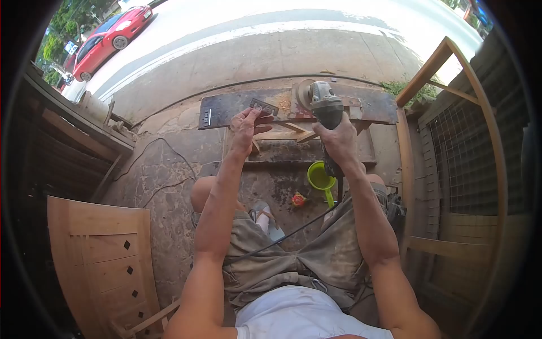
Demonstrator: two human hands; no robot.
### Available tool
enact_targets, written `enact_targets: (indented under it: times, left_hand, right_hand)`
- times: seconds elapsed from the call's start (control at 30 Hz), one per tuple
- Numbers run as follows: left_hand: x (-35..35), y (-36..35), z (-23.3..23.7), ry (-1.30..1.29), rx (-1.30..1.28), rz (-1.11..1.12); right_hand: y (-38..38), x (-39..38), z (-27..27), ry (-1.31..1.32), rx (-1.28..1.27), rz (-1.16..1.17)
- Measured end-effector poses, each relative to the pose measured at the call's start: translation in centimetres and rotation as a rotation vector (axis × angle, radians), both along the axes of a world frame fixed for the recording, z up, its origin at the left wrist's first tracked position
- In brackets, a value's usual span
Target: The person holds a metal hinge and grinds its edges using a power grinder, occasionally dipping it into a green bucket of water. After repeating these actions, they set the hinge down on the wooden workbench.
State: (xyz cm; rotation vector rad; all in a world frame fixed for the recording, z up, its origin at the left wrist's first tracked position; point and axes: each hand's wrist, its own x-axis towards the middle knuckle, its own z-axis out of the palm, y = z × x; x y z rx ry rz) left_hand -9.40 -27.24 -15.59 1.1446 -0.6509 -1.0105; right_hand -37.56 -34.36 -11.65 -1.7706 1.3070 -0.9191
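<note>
My left hand (pixel 247 129) pinches a small dark rectangular plate (pixel 264 107) with marks or holes along it, held over the wooden bench (pixel 228 107). In my right hand (pixel 339 138) is an angle grinder (pixel 327 107), gripped round its body. Its round disc (pixel 305 95) faces left, toward the plate and a short distance from it. Light wood chips (pixel 282 104) lie on the bench between the plate and the disc. The grinder's dark cord (pixel 302 227) runs down across my lap.
A green dipper (pixel 321 176) and a small red and yellow object (pixel 298 199) are on the ground below the bench. A wooden panel with dark diamonds (pixel 107 254) leans at left. A tall wooden frame (pixel 497 147) stands at right. Beyond the pavement, a red car (pixel 110 39) is on the road.
</note>
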Motion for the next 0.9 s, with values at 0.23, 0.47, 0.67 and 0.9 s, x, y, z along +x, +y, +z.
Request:
enact_targets:
  times: [0.23,0.47,0.67,0.9]
  left_hand:
    - [-2.0,0.2,0.2,-0.195,0.043,-0.014]
    - [-2.4,-0.5,-0.5,-0.287,0.058,-0.054]
    - [-3.0,-0.7,-0.2,-0.305,0.029,-0.062]
    - [-3.5,-0.7,-0.2,-0.324,0.044,-0.058]
  right_hand:
    - [0.6,1.7,0.0,0.053,0.036,0.101]
    - [1.1,2.8,0.6,0.136,0.046,0.120]
    - [1.5,2.9,1.0,0.141,0.063,0.141]
    - [1.5,2.9,1.1,0.161,0.075,0.148]
